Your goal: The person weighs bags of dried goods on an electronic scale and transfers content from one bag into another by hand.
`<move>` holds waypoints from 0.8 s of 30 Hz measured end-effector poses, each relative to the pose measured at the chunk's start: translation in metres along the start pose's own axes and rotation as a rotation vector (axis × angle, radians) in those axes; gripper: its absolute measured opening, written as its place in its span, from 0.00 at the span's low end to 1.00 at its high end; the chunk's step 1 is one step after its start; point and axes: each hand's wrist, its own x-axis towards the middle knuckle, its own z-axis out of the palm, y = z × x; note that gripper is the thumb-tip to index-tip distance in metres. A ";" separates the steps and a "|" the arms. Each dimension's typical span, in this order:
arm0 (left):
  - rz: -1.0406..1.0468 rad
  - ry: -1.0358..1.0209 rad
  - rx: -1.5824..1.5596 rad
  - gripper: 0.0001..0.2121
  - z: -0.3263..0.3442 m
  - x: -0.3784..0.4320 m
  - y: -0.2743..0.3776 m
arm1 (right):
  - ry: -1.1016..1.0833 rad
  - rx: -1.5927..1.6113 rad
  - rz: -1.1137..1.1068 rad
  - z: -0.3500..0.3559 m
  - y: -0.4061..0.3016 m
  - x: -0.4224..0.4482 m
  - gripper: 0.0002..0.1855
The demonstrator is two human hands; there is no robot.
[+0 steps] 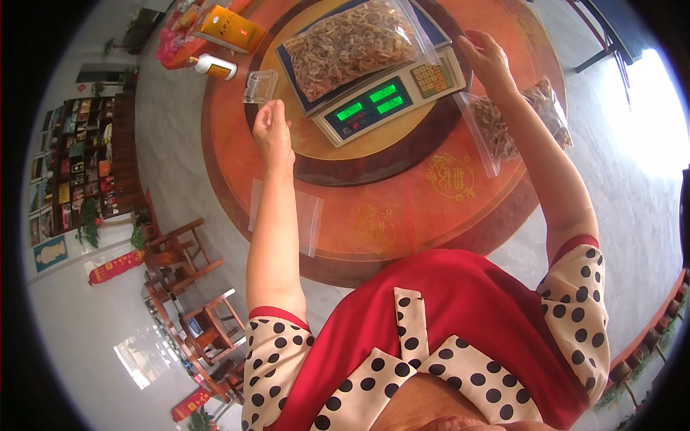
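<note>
A zip-lock plastic bag of brownish dried flakes (350, 48) lies on the platform of a digital weighing scale (372, 102), whose green displays are lit. My left hand (273, 132) hovers left of the scale's front corner, fingers loosely curled and nothing visible in it. Just beyond its fingertips sits a small clear plastic box (261, 87). My right hand (488, 62) is raised by the scale's right edge, thumb and fingers apart, holding nothing. Beneath my right forearm, a second filled zip-lock bag (493, 126) is partly hidden.
The scale stands on the turntable (345, 164) of a round table (409, 215). A flat clear plastic bag (307, 221) lies partly under my left forearm. A white bottle (215, 67), an orange box (232, 28) and a pink plastic bag (170, 48) are at the far left. Wooden chairs (186, 253) stand leftward.
</note>
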 end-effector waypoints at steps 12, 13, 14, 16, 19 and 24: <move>0.015 -0.009 0.015 0.14 -0.002 -0.005 0.002 | -0.039 0.084 0.047 -0.008 -0.001 0.000 0.24; 0.019 -0.011 0.015 0.14 -0.001 -0.004 0.003 | -0.049 0.105 0.031 -0.007 0.001 0.003 0.24; 0.014 -0.019 0.022 0.15 0.001 -0.002 0.004 | -0.045 0.106 0.029 -0.004 0.003 0.007 0.24; 0.011 -0.024 0.030 0.15 0.001 0.003 0.003 | -0.100 0.205 0.049 0.003 0.003 0.012 0.23; -0.022 -0.033 0.039 0.18 0.009 0.015 0.004 | -0.171 0.174 0.104 0.012 -0.008 0.016 0.23; -0.038 -0.068 0.051 0.26 0.022 0.039 0.004 | -0.297 0.160 0.074 0.034 -0.031 0.021 0.27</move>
